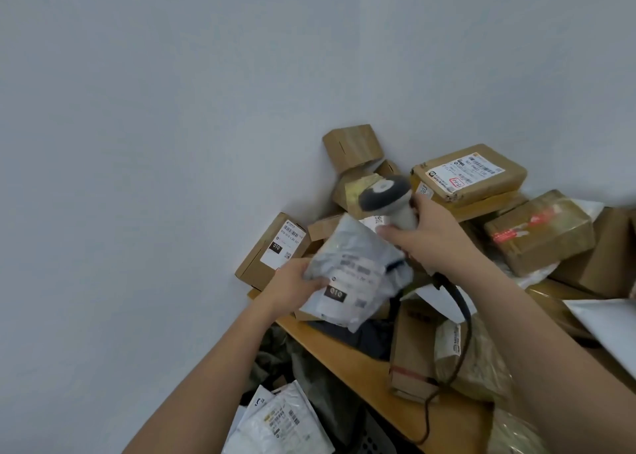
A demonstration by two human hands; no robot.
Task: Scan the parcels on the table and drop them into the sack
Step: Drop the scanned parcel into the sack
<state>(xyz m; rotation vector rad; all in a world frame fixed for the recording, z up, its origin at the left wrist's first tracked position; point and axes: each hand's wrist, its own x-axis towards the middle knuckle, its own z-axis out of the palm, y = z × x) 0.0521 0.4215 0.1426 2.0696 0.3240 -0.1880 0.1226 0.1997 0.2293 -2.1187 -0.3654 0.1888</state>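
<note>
My left hand (292, 286) grips a grey plastic mailer parcel (354, 271) by its left edge, label side facing up, above the table's near-left end. My right hand (433, 236) holds a grey handheld scanner (387, 195) by its handle, head pointing up and left just above the mailer; its black cable (457, 316) trails down across the table. Below the table edge at the left lies the sack (275, 360), with white mailers (278, 419) inside it.
Several cardboard boxes are piled on the wooden table (347, 360) against the wall: one labelled box (272, 250) at the left, a flat labelled box (471, 174) on top at the back, a taped box (540, 233) at the right. A white envelope (609, 319) lies at the far right.
</note>
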